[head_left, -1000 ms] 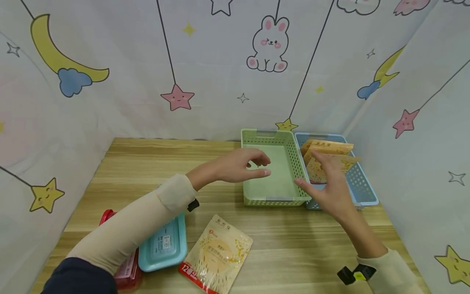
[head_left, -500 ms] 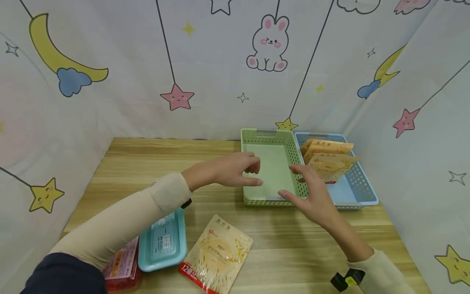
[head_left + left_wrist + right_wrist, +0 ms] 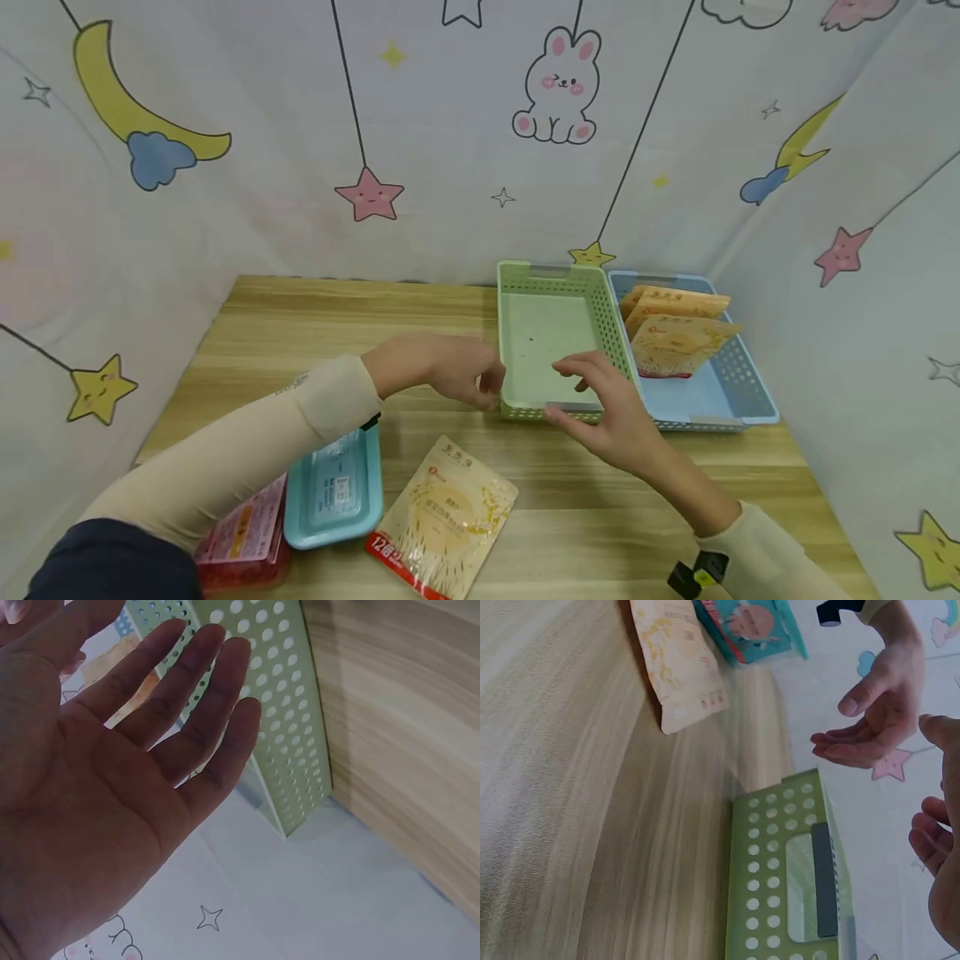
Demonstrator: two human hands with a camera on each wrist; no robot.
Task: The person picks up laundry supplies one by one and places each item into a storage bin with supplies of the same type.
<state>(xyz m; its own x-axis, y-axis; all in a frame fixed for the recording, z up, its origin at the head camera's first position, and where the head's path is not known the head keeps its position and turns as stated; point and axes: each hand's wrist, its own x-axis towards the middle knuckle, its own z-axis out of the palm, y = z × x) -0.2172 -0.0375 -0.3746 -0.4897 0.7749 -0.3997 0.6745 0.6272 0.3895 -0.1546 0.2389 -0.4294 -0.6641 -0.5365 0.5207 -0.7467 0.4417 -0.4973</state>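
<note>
My left hand hovers by the left wall of the green basket, its fingers loosely bent and nothing in them; the left wrist view shows the bare palm. Over the front edge of that basket hangs my right hand, thumb and fingers spread apart, holding nothing. On the table in front of both hands lies a flat beige pouch with a red lower band. To the right, a blue basket has several similar pouches standing in it.
A light-blue lidded box lies left of the flat pouch. Beside it, a red and pink box is partly covered by my left sleeve. The baskets stand at the back of the wooden table, near a printed cloth.
My right hand has come away from the blue basket's pouches, moving left and toward me. My left hand has moved left and lower, from above the green basket to its left side.
</note>
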